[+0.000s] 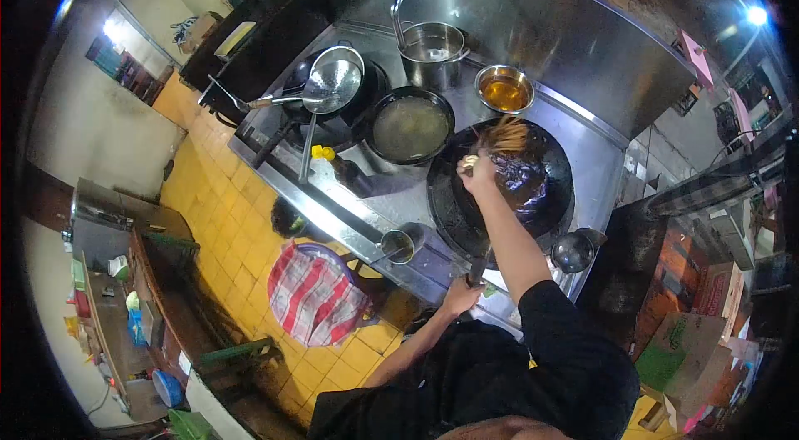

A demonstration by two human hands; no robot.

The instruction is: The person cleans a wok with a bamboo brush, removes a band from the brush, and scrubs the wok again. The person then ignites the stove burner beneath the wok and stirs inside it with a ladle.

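While the left hand (462,297) grips the handle (478,270), the right hand (477,175) clenches a bamboo brush (505,137), bristles splayed over the far side of the wok (547,159) on the steel range (398,200); good brushing likely demands a steady pan, curving strokes and knuckles clear of metal.

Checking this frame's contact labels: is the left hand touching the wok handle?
Touching. The head view shows the left hand closed around the near end of the wok handle.

Bowl (505,94) behind wok (466,211), pan (409,127) left.
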